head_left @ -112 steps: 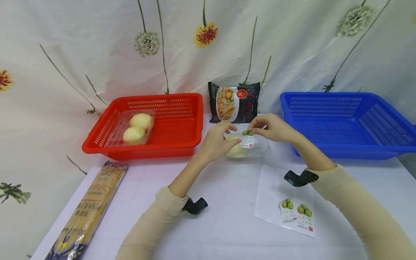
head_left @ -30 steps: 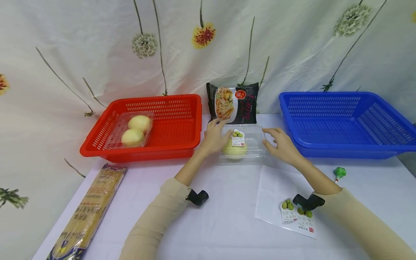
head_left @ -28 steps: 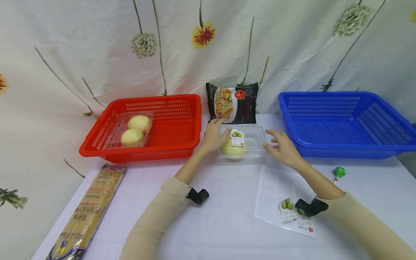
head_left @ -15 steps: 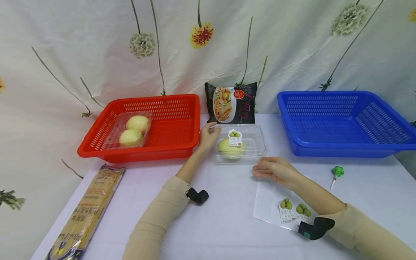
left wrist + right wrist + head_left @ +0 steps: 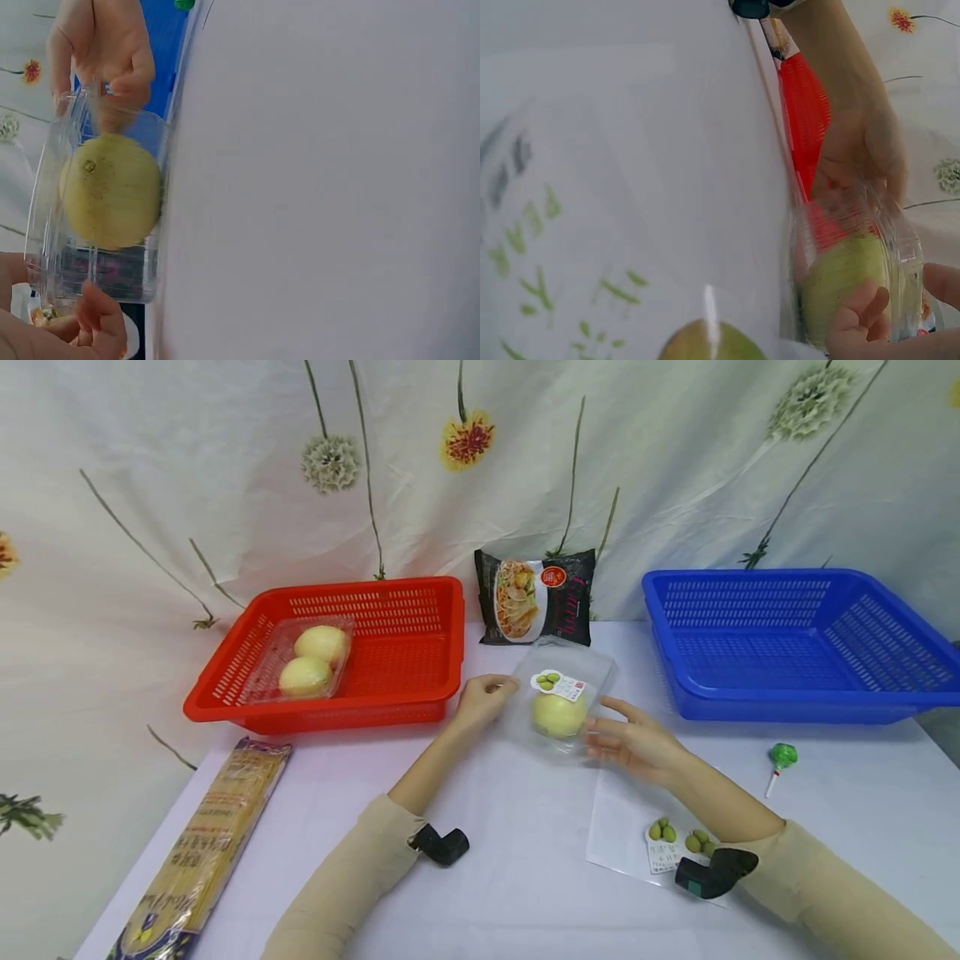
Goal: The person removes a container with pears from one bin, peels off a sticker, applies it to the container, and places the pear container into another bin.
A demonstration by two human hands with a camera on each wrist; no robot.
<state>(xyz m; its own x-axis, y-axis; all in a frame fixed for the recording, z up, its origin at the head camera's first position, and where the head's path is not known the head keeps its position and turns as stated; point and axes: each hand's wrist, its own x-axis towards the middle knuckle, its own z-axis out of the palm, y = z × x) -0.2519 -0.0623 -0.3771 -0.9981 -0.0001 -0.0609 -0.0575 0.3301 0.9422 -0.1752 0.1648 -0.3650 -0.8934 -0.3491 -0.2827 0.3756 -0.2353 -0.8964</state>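
Note:
A clear plastic clamshell box [image 5: 597, 662] stands turned at an angle on the table's far middle. Inside is one pale yellow melon [image 5: 558, 717]; a white label with green fruit pictures [image 5: 558, 685] lies on the lid. My left hand [image 5: 483, 702] grips the box's left edge, thumb by the lid and fingers curled at the side, as the left wrist view shows. At the near right corner my right hand [image 5: 637, 745] holds the box between thumb and fingers [image 5: 862, 319]; in the head view it is blurred.
To the left is a red basket [image 5: 405, 714] with another boxed pair of melons [image 5: 313, 662]; right, a blue basket [image 5: 795, 706]. A black noodle packet [image 5: 536, 599] stands behind. Nearby lie a label sheet [image 5: 615, 827], a green lollipop [image 5: 783, 756] and a long noodle pack [image 5: 202, 852].
The label went from my right fingers onto the lid. My right hand left the box, dropped nearer me, then returned to its corner. The box has turned from square to slanted.

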